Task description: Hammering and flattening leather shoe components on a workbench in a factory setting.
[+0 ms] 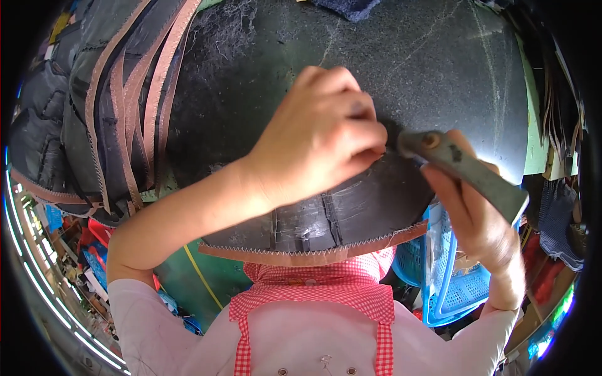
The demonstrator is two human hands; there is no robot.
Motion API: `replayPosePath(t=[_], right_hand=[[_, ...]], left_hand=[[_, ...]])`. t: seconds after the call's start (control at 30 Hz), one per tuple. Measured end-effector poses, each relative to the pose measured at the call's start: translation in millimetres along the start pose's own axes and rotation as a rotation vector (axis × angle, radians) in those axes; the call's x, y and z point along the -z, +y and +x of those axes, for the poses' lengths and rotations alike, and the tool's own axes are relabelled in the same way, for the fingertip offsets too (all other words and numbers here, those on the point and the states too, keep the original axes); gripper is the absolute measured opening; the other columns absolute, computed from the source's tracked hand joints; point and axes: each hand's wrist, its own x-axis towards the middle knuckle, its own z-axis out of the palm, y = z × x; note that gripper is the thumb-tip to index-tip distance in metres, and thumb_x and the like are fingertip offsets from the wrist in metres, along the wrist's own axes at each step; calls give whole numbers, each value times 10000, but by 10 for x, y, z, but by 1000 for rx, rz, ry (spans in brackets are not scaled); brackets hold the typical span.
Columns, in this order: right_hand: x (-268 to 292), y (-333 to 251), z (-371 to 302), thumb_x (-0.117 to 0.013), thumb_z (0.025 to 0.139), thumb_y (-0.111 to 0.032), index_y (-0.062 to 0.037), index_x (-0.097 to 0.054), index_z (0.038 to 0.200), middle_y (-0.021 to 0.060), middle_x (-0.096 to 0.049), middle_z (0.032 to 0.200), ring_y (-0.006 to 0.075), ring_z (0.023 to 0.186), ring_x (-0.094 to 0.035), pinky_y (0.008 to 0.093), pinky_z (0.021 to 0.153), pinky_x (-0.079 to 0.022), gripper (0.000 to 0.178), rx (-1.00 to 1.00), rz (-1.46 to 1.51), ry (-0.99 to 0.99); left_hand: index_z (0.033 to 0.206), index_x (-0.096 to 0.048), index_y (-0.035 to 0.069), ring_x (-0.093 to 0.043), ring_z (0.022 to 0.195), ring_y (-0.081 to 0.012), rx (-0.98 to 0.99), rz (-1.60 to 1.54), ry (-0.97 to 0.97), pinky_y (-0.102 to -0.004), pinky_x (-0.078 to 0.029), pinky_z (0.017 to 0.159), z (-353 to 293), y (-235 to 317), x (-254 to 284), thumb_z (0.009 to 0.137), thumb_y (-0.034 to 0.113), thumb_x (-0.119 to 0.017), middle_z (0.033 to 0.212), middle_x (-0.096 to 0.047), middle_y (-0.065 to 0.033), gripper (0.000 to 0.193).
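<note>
A black leather-like piece (301,222) with a brown, zigzag-stitched edge lies at the near side of the dark work surface, its edge hanging toward my apron. Above it, my left hand (329,135) is closed, thumb and fingers pinched together near the surface; what they grip, if anything, is hidden. To its right my right hand (467,213) is wrapped round a hammer. The grey metal hammer head (473,169) shows above the fingers, with a round brown spot near one end. The hammer's handle is hidden by the hand, and its striking end is close to my left fingertips.
Black pieces (56,119) with long brown strips (128,106) pile up at the left. A blue plastic basket (461,294) stands below the right forearm. Dark blue cloth (348,7) lies at the far edge; more cloth (558,229) hangs at the right.
</note>
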Motion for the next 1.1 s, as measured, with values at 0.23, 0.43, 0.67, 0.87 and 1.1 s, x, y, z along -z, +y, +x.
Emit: replayPosePath(t=[0.23,0.43,0.67,0.87,1.1], right_hand=[[-36,-33,7,-655,977,-47,44,-619,1120,172,-627,821,268,666,-658,375,566,-483,173,-102,-106,-141],[-23,-11,56,-638,967,-32,15,-559,1103,159,-651,781,267,589,-639,361,541,-448,165,27,-85,-141],[-19,92,73,-688,944,-5,55,-553,1340,157,-689,894,258,678,-667,309,608,-488,423,240,-223,-41],[-57,-110,186,-657,964,9,71,-614,1186,141,-656,832,180,649,-636,321,566,-460,234,92,-79,-256],[-78,-188,249,-677,948,-20,26,-599,1100,183,-620,885,330,664,-689,365,573,-504,177,87,-190,-91]], left_hand=[[785,-741,171,-583,1006,-224,60,80,71,-416,-429,919,-35,81,60,653,160,-867,942,-637,57,183],[815,-741,174,-588,1006,-228,-65,176,2,-440,-420,940,-117,156,68,677,176,-853,947,-642,57,178],[853,-783,185,-581,1007,-215,50,4,8,-387,-430,914,-267,67,138,650,156,-877,965,-661,44,225],[835,-749,155,-606,947,-233,-103,152,4,-431,-459,882,-265,155,106,652,159,-775,895,-656,20,185],[878,-775,165,-621,870,-188,212,-62,-251,-368,-426,867,-163,15,378,745,162,-811,849,-710,19,138]])
